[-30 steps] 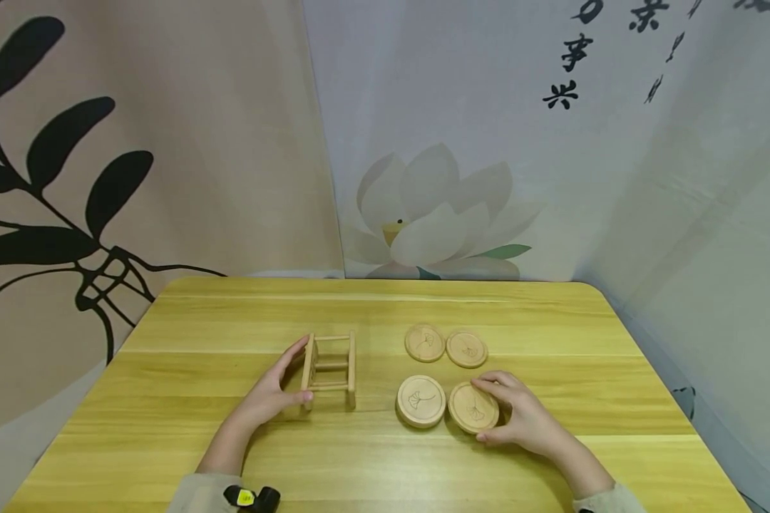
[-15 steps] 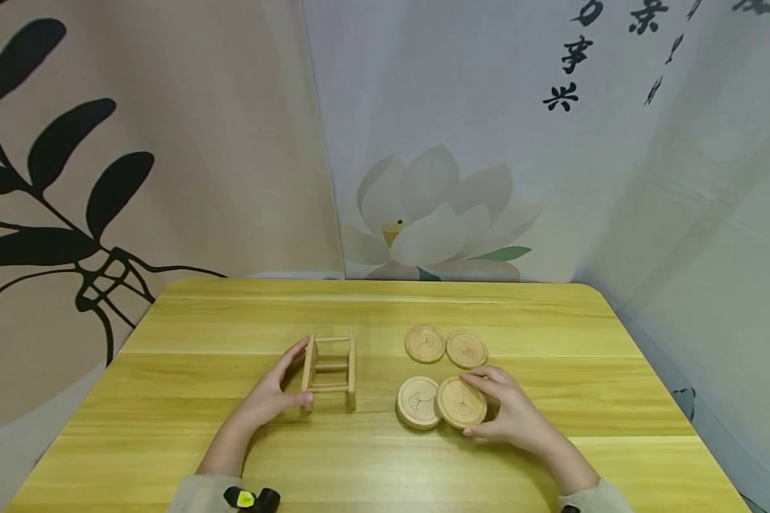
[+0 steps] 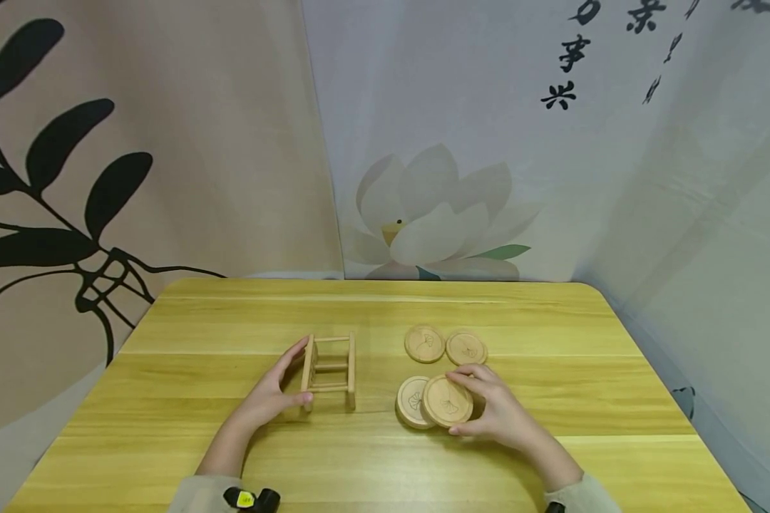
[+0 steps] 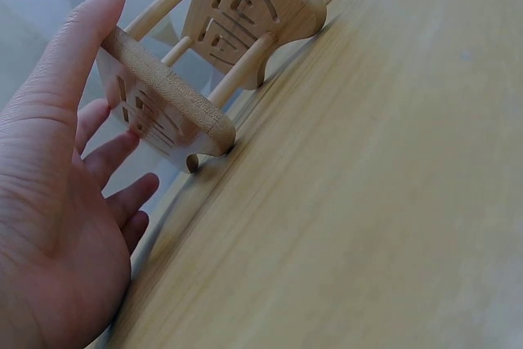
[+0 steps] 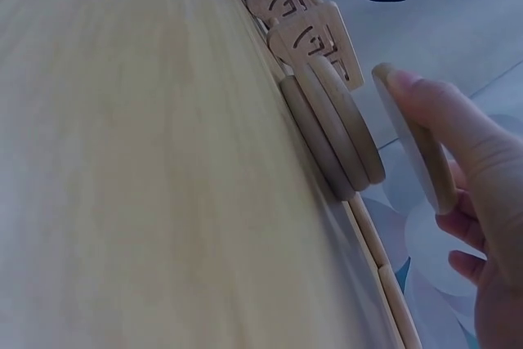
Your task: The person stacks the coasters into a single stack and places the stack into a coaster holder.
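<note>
Backdrop cloth [image 3: 680, 185] fills the space beyond the worktop [image 3: 552, 313], printed with dark leaves [image 3: 118, 191] at left and a pale lotus [image 3: 433, 221] nearer the middle; at upper right run black brush characters, of which 事 [image 3: 574, 53] and 兴 [image 3: 558, 95] read clearly, while those higher up are cut by the picture's top. The worktop is wood-grained, with rounded far corners. Just left of its middle, well in from the left edge, the left hand [image 3: 272, 392] grips the end panel of a small wooden rack [image 3: 351, 372], thumb and fingers spanning it; the panels carry cut-out slots, an arc among them. Right of the middle, the right hand [image 3: 497, 410] pinches a round wooden coaster [image 3: 448, 401] by its rim, raised above and apart from a stack of coasters [image 3: 409, 404] that it partly overlaps in the head view. Toward the far edge lie two flat coasters [image 3: 424, 344], side by side, each bearing a line-drawn leaf. At the left cuff, a yellow label [image 3: 246, 499] has print too small to read.
</note>
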A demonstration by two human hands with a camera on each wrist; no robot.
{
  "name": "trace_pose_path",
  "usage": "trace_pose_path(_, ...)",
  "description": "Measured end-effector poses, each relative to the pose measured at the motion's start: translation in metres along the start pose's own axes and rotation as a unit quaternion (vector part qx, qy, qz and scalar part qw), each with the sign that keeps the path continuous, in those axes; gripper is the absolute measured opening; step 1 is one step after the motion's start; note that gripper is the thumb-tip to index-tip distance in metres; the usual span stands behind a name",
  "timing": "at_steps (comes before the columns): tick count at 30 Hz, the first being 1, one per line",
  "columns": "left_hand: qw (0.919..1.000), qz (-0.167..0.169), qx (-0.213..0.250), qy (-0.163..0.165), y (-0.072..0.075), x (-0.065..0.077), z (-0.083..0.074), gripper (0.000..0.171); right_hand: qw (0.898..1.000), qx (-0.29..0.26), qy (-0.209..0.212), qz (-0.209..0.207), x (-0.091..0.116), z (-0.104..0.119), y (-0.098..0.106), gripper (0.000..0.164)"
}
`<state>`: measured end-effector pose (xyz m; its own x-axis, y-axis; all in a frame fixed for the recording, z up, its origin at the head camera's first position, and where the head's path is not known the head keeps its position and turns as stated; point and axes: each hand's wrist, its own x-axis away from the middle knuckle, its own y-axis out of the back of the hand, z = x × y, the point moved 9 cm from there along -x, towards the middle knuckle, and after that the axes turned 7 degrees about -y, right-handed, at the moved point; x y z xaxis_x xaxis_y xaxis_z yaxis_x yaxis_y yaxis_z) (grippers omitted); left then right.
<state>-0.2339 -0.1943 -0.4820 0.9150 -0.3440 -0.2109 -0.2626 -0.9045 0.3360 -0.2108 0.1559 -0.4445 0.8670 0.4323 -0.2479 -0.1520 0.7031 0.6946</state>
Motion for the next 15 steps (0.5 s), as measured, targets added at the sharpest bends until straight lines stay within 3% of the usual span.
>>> trace_pose_path(15, 0.9999, -0.001, 0.01, 0.003, -0.001, 0.001, -0.001, 0.097, 1.0, 0.003, -0.009, 0.011, -0.012, 0.007, -0.012, 0.084)
